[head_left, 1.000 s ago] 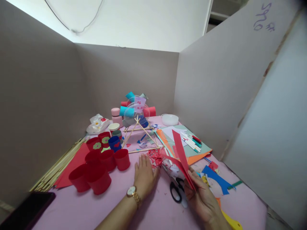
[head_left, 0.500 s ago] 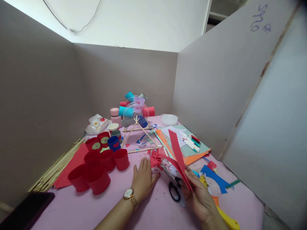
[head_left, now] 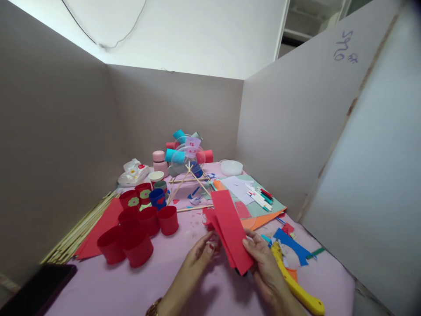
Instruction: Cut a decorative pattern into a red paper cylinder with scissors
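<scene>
Two or so red paper strips [head_left: 230,228] slant upward over the table, fanned slightly apart. My right hand [head_left: 263,259] pinches them by their lower right edge, thumb on top. Close to their left side is my left hand [head_left: 200,256], its fingers loosely bent and the thumb apart; I see nothing held in it, and its fingertips are partly hidden. Behind the strips lie red paper scraps [head_left: 208,215]. The scissors are almost wholly covered by the strips, with only a bit of black handle showing.
Several red paper cups [head_left: 136,250] stand left, beside a blue one [head_left: 157,199]. A stick-framed wheel model [head_left: 189,169] stands at the back. Markers [head_left: 259,197] lie on coloured sheets to the right. A yellow-handled tool [head_left: 305,298] lies front right, a phone [head_left: 42,287] front left.
My left hand has lifted from the table and turned toward the strips. The right hand has rotated the red strips so their broad faces show, now covering the scissors.
</scene>
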